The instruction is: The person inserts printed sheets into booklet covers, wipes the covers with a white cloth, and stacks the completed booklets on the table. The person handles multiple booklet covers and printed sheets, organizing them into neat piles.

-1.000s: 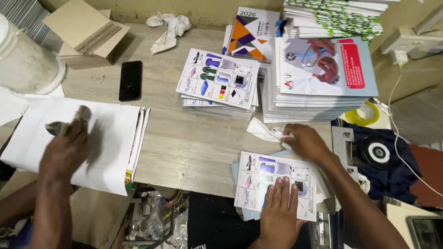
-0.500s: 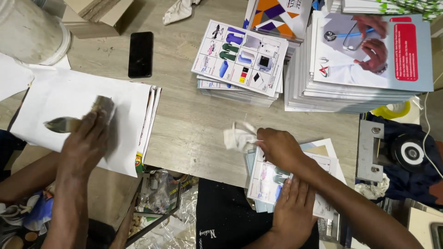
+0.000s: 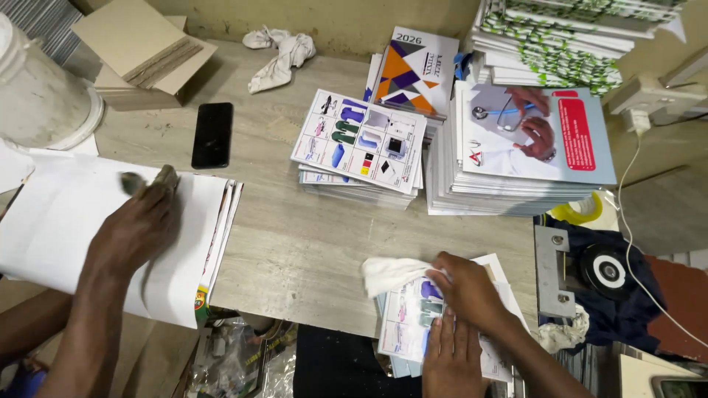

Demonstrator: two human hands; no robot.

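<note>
My right hand is shut on a crumpled white cloth and presses it on the upper left corner of a small pile of printed product sheets at the table's near edge. My left hand lies flat on the same pile, fingers together, holding it down. At the left, a co-worker's hand grips a brush on a pile of white sheets.
A stack of product sheets and a taller stack of printed covers stand at the back, beside a calendar. A black phone, a white bucket, cardboard and a rag lie behind. A metal device sits at right.
My right hand has swept the cloth leftward along the top of the printed sheet. My left hand stays flat on the pile. The co-worker's brush hand has shifted across the white sheets.
</note>
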